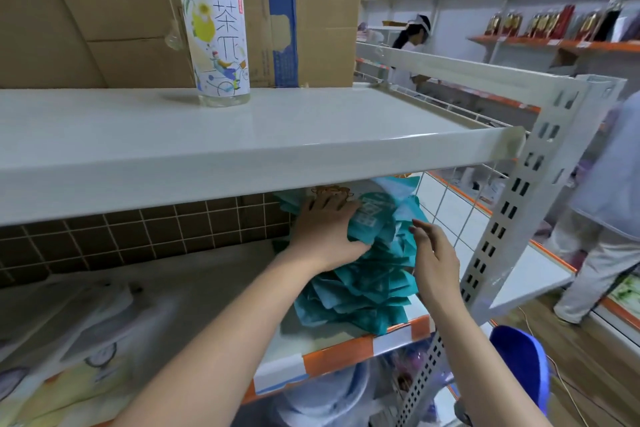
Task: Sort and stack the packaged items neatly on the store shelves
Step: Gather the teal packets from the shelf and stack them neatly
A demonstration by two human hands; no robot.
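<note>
On the lower shelf (pixel 346 354), at its right end near the front edge, lie the teal packets (pixel 363 284) in a loose pile. Your left hand (pixel 325 229) grips one packet; your right hand (pixel 433 253) hovers relaxed, holding nothing. You seem mid-sorting; next, square the pile.

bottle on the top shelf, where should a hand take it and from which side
Grip the bottle around its labelled middle, coming from the front, the open shelf edge. It stands upright near that edge, with cardboard boxes close behind it, so the back is blocked. The body is a straight cylinder, which probably suits a wrap grip. Both hands are busy with the teal packets below.
</note>
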